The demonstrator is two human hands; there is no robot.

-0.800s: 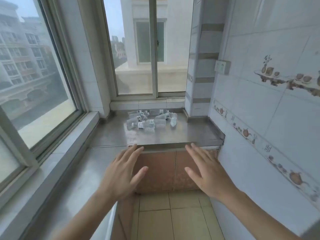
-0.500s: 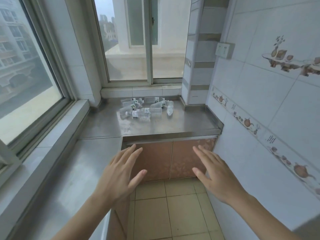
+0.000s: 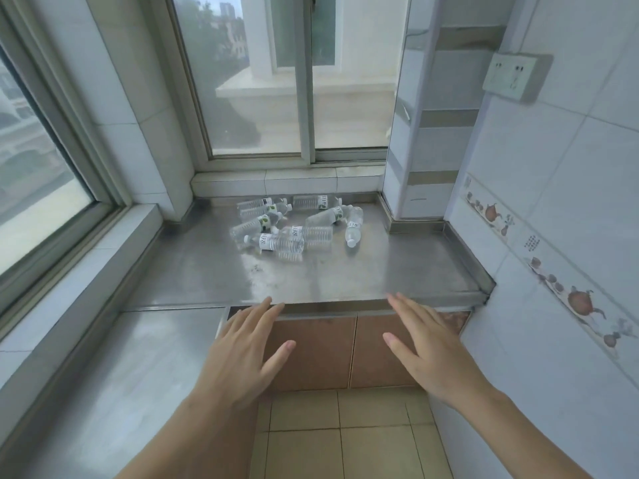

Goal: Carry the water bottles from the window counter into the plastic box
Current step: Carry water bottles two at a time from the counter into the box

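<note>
A: What did the head view show on the tabletop (image 3: 345, 271)?

B: The water bottles (image 3: 294, 224) lay in a loose heap on the far part of the steel surface, just below the window (image 3: 287, 98). All were on their sides, clear plastic with white labels. Several touched or overlapped one another. One bottle (image 3: 354, 225) lay a little apart at the right edge of the heap, its cap pointing toward the near side.

A: And the hands?

B: Both were held out in front, palms down, fingers spread and straight. The left hand (image 3: 242, 354) hovered over the near edge of the tabletop, its fingertips level with that edge. The right hand (image 3: 428, 347) was just the same, farther right. Neither held anything, and neither touched a bottle; the heap was well apart from both, on the far side.

A: What else was around?

B: Brown cabinet doors (image 3: 345, 350) sat under the tabletop, between the two hands as seen from above. Beige floor tiles (image 3: 345, 437) lay below. A second steel surface (image 3: 138, 375) ran along the left side, under another window (image 3: 34, 150). The right wall (image 3: 553, 202) was white tile with a border strip of pots, and a switch plate (image 3: 515, 76) was mounted high on it.

A: The plastic box?

B: I couldn't see it in this view.
</note>
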